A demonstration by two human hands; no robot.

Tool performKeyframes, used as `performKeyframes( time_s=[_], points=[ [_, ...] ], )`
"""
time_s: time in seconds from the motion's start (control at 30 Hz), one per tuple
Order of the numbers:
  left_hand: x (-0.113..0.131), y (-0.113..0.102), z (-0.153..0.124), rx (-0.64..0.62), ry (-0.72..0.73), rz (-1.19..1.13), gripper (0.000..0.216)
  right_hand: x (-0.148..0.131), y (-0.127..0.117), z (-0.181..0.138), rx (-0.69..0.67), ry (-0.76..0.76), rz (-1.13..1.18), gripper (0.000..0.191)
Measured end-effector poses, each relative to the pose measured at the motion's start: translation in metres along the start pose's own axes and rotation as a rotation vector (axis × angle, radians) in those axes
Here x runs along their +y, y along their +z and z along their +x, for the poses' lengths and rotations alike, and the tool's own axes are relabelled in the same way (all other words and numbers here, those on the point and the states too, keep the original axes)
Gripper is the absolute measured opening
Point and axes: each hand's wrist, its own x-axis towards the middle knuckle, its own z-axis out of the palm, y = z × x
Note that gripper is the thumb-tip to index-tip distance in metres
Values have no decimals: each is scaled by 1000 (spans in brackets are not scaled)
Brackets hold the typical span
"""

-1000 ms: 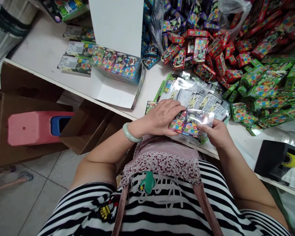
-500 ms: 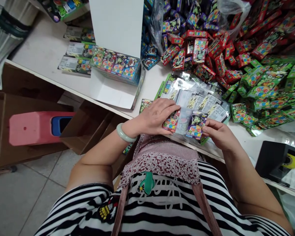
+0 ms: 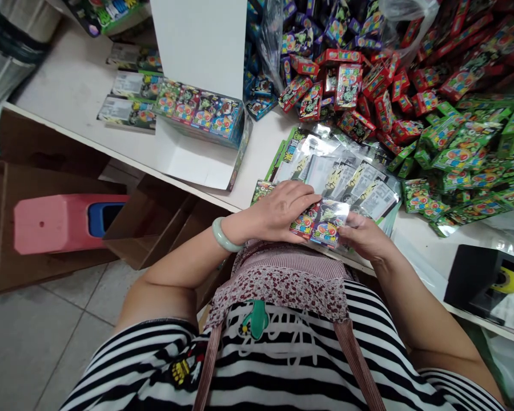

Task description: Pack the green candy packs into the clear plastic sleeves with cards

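1. Now my left hand [image 3: 282, 208] curls over the small bright packs [image 3: 321, 224], gripping them from above, between both hands.
2. My right hand [image 3: 362, 237] pinches their right end, where a clear wrapper [image 3: 340, 209] shines.
3. Best, I judge, to hold them square and side by side, pressing lightly so the wrapper does not crease.
4. My left palm hides their left end; I cannot count them or read their print.
5. Just beyond my fingers lies a stack of clear bags [image 3: 351, 171].
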Motion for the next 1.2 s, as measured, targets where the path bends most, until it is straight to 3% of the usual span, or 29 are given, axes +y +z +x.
performKeyframes(
  time_s=[0.27, 0.4, 0.53, 0.63, 0.73, 0.93, 1.2],
  points=[
    [1, 2, -2, -41, -22, -56, 88, 3, 4, 4, -1, 7, 40, 51],
    [-2, -5, -4, -39, -96, -168, 95, 2, -5, 1, 103, -71, -20, 44],
    [-21, -20, -28, 126, -343, -365, 104, 8, -22, -1, 161, -113, -24, 41],
    [-33, -25, -50, 335, -632, -588, 80, 17, -35, 0, 174, -134, -11, 44],
    [-33, -20, -58, 406, -802, -853, 60, 24, -40, 2, 153, -133, -3, 46],
    [-16, -5, -43, 484, -872, -1212, 51, 22, -32, 2, 96, -143, 9, 50],
    [-12, -10, -43, 550, -912, -1240, 44, 22, -34, 1, 88, -135, -33, 47]
  ],
)
